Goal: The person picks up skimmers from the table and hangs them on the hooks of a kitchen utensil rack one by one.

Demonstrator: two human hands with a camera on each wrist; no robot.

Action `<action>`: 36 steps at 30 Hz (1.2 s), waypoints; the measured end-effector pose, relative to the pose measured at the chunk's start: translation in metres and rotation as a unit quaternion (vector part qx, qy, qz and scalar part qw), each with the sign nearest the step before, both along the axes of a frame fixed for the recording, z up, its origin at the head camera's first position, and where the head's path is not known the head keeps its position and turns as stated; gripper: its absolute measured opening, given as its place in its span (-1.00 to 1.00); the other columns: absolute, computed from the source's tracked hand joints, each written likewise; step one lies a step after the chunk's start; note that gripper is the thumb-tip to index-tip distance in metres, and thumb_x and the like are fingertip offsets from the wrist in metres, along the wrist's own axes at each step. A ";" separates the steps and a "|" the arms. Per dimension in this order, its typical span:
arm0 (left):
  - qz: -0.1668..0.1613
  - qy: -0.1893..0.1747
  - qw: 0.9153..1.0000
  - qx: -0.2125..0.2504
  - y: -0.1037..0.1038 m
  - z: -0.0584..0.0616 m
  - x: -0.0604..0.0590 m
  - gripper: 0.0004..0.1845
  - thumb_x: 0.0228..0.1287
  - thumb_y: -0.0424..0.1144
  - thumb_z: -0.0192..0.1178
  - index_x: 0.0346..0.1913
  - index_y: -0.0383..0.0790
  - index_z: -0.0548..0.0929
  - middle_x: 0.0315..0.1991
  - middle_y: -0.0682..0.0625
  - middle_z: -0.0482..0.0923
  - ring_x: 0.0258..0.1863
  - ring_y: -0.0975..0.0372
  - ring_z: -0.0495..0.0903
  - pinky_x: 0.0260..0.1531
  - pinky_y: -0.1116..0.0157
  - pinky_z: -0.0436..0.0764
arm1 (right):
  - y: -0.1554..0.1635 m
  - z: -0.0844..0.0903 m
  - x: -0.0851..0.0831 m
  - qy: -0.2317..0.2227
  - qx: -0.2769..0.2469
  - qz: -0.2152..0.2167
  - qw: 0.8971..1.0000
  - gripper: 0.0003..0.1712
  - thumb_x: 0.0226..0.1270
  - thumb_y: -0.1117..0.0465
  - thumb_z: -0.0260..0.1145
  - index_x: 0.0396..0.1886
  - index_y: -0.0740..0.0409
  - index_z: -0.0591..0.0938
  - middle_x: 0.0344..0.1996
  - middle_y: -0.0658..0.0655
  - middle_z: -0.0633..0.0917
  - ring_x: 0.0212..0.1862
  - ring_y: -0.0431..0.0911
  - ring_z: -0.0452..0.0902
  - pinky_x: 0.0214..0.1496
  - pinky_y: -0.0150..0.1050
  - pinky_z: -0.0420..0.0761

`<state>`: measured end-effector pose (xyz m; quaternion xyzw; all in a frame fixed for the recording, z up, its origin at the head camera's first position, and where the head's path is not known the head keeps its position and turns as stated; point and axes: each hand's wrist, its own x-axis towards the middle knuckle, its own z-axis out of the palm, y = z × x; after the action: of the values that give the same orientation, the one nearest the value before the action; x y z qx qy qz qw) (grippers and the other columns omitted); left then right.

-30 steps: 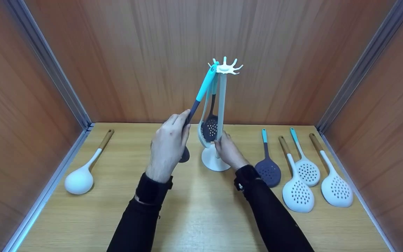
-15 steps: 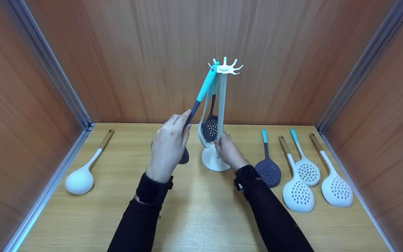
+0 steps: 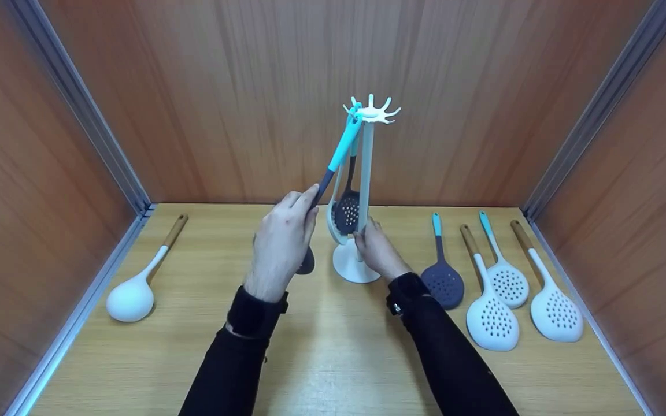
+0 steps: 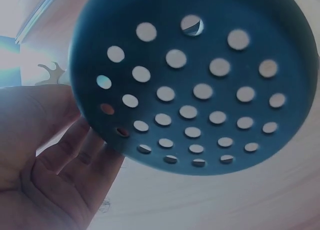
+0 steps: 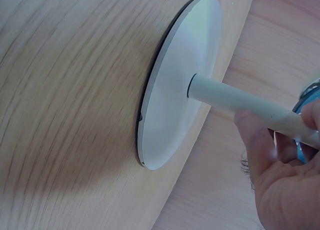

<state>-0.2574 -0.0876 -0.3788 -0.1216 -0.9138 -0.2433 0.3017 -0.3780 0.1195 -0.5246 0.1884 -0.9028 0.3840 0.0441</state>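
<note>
Wood-panelled booth with pale tabletop [image 3: 321, 370]: left hand [image 3: 281, 245] gripped a dark slotted skimmer [image 4: 190, 84], its bowl mostly hidden behind the fingers, teal handle apparently hooked on the white utensil stand [image 3: 363, 190], whose post the right hand [image 3: 376, 248] pinched low.

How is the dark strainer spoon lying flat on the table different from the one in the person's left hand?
The dark spoon on the table lies flat and untouched, beside three white ones. The held spoon is tilted in the air, its teal end up at the stand's hooks, and the left hand grips its dark shaft. Both have a teal handle and a dark round head with holes.
</note>
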 end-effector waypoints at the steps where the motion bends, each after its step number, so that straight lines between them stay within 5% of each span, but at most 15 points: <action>1: 0.000 -0.002 1.000 0.000 0.000 0.000 0.000 -0.57 0.78 -0.32 0.34 0.56 -0.27 0.73 0.05 -0.22 0.86 -0.17 -0.01 0.87 -0.13 0.02 0.98 | 0.000 0.000 0.000 -0.001 0.001 -0.001 1.000 -0.45 0.89 0.33 0.17 0.70 0.40 0.41 0.50 0.51 0.68 0.62 0.40 0.57 0.78 0.29 0.57; 12: -0.002 -0.011 1.000 0.005 0.004 -0.007 -0.006 -0.55 0.78 -0.31 0.35 0.57 -0.28 0.71 0.05 -0.22 0.86 -0.16 -0.01 0.87 -0.15 0.04 0.97 | -0.001 0.001 -0.003 -0.045 0.000 -0.014 0.999 -0.36 0.92 0.30 0.16 0.81 0.34 0.33 0.55 0.48 0.64 0.66 0.34 0.54 0.82 0.25 0.54; 27: -0.014 -0.005 1.000 0.000 0.009 -0.021 -0.017 -0.55 0.81 -0.28 0.32 0.58 -0.31 0.68 0.11 -0.23 0.89 -0.04 -0.04 0.92 -0.04 -0.01 0.97 | -0.001 0.002 -0.002 -0.029 -0.006 -0.006 1.000 -0.41 0.91 0.34 0.16 0.76 0.39 0.37 0.54 0.49 0.65 0.66 0.33 0.58 0.80 0.21 0.58; 36: -0.019 -0.016 1.000 0.003 0.011 -0.025 -0.022 -0.55 0.79 -0.31 0.32 0.58 -0.32 0.67 0.07 -0.22 0.88 -0.13 0.00 0.89 -0.14 0.04 0.96 | -0.002 0.003 -0.003 -0.050 -0.008 -0.013 0.999 -0.37 0.91 0.32 0.18 0.80 0.36 0.34 0.56 0.48 0.63 0.67 0.31 0.58 0.80 0.20 0.58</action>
<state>-0.2790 -0.0771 -0.4042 -0.1338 -0.9151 -0.2540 0.2830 -0.3813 0.1174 -0.5217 0.1568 -0.9033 0.3993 0.0052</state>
